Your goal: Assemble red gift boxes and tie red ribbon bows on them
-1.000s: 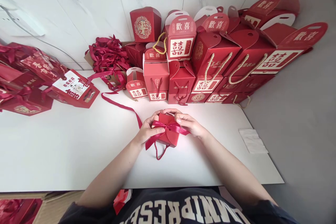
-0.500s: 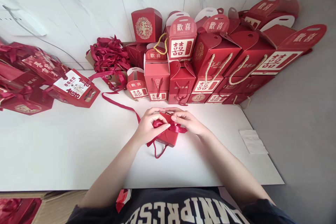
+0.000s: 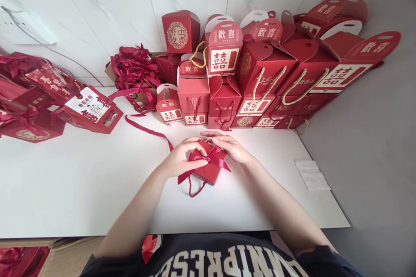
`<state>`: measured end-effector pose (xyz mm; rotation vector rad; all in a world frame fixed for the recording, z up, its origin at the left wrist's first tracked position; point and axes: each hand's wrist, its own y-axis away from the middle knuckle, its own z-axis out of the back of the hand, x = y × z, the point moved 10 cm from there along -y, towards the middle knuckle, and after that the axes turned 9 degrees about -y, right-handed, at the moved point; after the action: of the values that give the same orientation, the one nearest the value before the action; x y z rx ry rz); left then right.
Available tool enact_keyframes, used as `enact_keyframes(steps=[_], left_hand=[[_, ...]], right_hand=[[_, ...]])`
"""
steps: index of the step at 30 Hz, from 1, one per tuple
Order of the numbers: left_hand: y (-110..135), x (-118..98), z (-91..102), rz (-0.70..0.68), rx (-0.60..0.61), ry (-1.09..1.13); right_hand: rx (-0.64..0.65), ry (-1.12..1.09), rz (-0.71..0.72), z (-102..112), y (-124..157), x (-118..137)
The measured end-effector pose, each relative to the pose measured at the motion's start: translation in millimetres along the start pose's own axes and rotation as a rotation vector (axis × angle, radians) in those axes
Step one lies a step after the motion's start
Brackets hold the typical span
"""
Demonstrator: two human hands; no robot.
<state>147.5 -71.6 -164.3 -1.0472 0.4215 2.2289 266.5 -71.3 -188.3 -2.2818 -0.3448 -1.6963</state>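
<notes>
The box point(image 3: 212, 176) sits on the near-middle of the table point(image 3: 91, 181), between the two hands, with its bow point(image 3: 215, 161) lying across the top. The left hand point(image 3: 182, 159) comes in from the left, thumb and forefinger closed in a narrow pinch on the bow by its knot. The right hand point(image 3: 233, 147) curves round the far right corner of the box, thumb near the right loop; whether it grips the box, the loop or nothing, I cannot tell.

The step looks like tidying the bow. To do it well, I would keep the left pinch light but steady on the knot, and let the right hand draw its loop out until the two match. The loops should be eased, not tugged, as satin probably slips and creases. The left tail hangs toward the near left, the right one toward the right; spread both flat. Keep the cord point(image 3: 196, 193) at the near side free of them, and the loose strip point(image 3: 149, 127) at the far left clear of the fingers.
</notes>
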Motion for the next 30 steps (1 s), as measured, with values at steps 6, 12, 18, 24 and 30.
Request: enact_keyframes(steps=[6,12,18,24,30], left_hand=[[7.5,6.9,23.4,-0.058,-0.025,0.077],[1.5,6.1,12.9,-0.099,-0.001,0.101],[-1.3,8.2,8.7,-0.080,-0.027,0.061],[0.1,14.3,4.9,-0.041,0.003,0.103],[-1.6,17.3,2.0,-0.063,0.003,0.195]], right_hand=[[-0.019,0.044,0.006,10.8,13.6,9.4],[0.049,0.116,0.013,-2.3,17.2,13.7],[0.069,0.104,0.023,-4.5,15.9,9.4],[0.082,0.076,0.019,-1.9,16.7,3.8],[0.087,0.027,0.027,-1.3,16.4,0.1]])
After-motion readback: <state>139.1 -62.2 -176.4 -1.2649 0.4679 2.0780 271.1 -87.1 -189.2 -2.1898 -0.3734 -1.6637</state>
